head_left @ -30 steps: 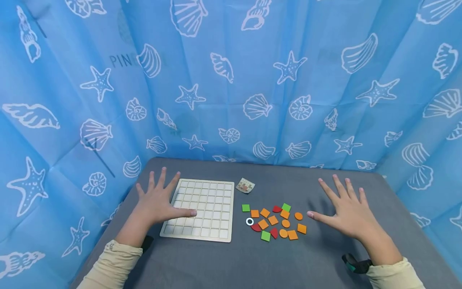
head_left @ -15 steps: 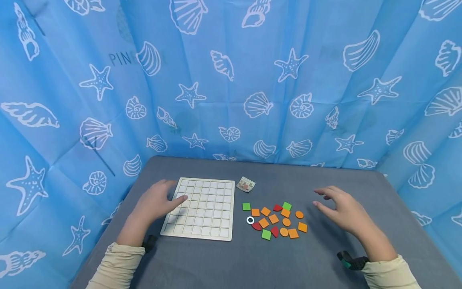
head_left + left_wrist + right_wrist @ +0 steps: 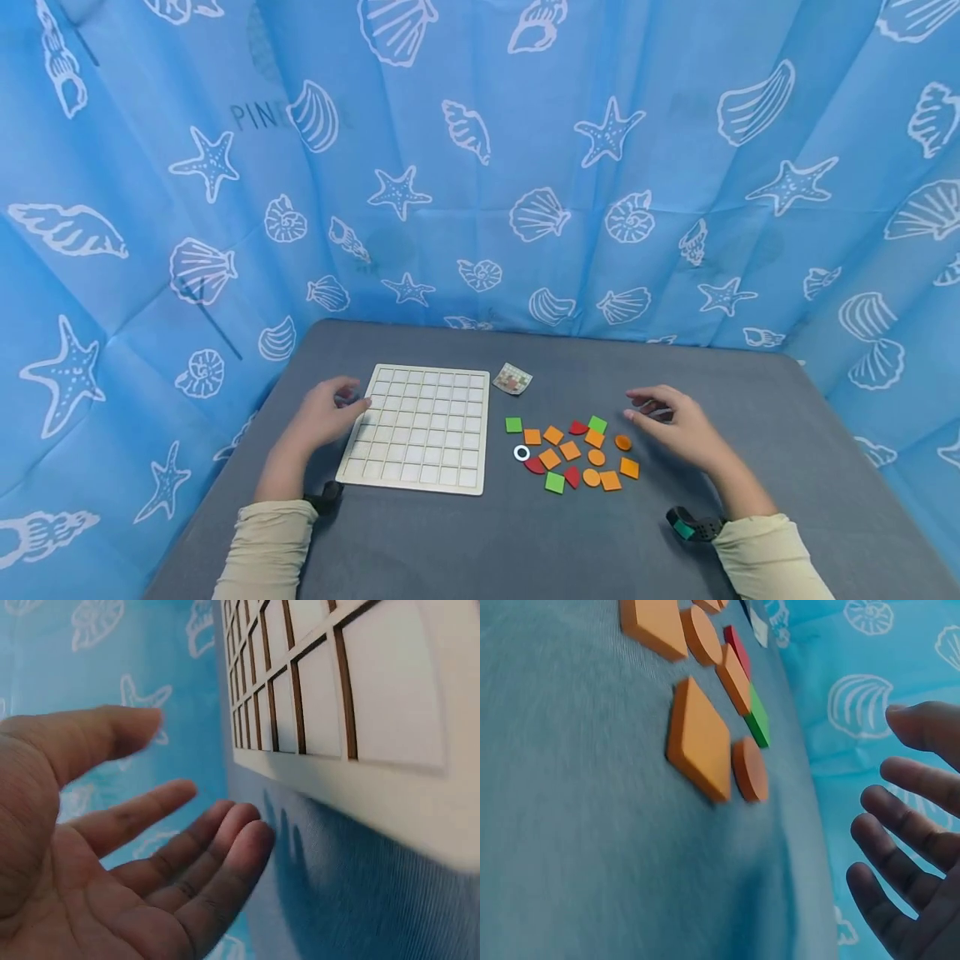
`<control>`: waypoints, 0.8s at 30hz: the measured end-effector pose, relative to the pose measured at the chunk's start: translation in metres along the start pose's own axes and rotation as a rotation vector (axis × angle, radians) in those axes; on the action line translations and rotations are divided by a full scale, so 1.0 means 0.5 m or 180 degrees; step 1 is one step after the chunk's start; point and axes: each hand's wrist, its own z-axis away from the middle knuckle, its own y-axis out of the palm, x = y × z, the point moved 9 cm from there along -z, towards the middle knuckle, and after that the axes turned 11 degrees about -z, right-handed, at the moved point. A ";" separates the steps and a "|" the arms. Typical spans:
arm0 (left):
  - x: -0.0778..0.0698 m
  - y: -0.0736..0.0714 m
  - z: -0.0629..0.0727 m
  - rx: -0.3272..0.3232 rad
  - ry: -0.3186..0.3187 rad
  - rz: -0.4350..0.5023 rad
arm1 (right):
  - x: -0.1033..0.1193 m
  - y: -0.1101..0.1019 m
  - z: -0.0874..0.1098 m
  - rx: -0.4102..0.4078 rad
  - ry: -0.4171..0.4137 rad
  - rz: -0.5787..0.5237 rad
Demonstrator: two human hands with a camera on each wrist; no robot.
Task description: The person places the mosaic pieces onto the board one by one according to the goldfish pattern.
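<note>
My left hand hovers at the left edge of a pale grid board, its fingers loosely bent and holding nothing. In the left wrist view the palm faces up beside the board's rim, with a gap between. My right hand hangs over the table right of the scattered pieces, loosely curled and without anything in it. Nearest to it lie an orange disc and an orange square. In the right wrist view its fingers are apart from the orange disc.
Several small pieces lie right of the board: orange squares, green squares, red quarter-rounds, and a white ring. A small patterned card lies behind them. A blue shell-print curtain stands behind the grey table.
Both hands were spread wide with straight fingers; now their fingers have relaxed into a loose curl. The right hand has moved left toward the pieces. The left has drawn back from over the board.
</note>
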 end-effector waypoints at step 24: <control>0.042 0.033 -0.031 0.0149 -0.0347 0.0311 | -0.033 0.106 -0.043 0.0494 0.0314 -0.0587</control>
